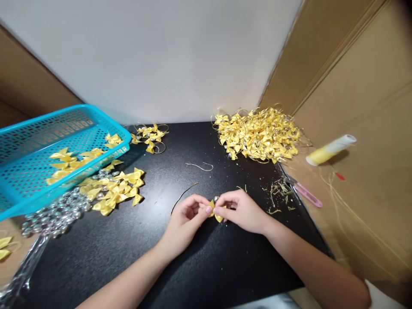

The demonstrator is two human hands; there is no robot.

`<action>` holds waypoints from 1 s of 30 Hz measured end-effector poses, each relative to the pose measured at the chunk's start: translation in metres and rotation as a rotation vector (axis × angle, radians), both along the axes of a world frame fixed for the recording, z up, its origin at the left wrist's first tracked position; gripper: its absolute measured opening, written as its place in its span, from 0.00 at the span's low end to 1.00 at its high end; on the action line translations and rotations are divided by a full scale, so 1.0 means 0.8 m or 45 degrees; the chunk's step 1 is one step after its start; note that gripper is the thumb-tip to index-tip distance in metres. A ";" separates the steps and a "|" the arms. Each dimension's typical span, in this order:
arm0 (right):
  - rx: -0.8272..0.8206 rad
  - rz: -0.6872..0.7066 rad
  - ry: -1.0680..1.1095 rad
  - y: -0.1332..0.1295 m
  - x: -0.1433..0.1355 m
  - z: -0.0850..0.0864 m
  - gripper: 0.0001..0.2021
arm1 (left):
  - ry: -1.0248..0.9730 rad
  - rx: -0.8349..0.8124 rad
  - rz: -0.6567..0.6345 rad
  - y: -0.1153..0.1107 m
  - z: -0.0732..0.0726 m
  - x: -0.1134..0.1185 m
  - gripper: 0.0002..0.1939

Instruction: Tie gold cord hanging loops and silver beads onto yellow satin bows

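Both hands meet over the front middle of the black table (128, 257), pinching one yellow ribbon bow (218, 218) between them. My left hand (189, 214) grips the bow's left side with thumb and forefinger. From the right, my right hand (240, 210) pinches it, fingers closed. A small silver bell-like bead (216, 199) shows at the bow's far side, just by the right fingertips. A gold cord (183, 194) curves out behind my left hand. How bow, bead and cord are joined is hidden by the fingers.
Left stands a turquoise basket (112, 122) with yellow bows; loose bows (111, 193) and silver beads (61, 212) lie beside it. Back right is a heap of corded bows (260, 135). Pink-handled scissors (307, 194), cord scraps (280, 191) and a thread spool (331, 150) lie right.
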State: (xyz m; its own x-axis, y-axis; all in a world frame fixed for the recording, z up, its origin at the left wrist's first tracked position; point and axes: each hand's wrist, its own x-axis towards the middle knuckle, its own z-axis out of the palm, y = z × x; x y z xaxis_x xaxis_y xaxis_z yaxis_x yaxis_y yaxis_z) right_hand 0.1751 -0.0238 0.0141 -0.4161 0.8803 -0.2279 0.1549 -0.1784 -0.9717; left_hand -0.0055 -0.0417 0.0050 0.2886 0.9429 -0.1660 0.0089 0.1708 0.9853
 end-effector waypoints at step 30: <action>0.994 -0.039 -1.081 0.119 -0.042 0.022 0.04 | 1.280 0.840 0.036 0.049 -0.002 -0.059 0.08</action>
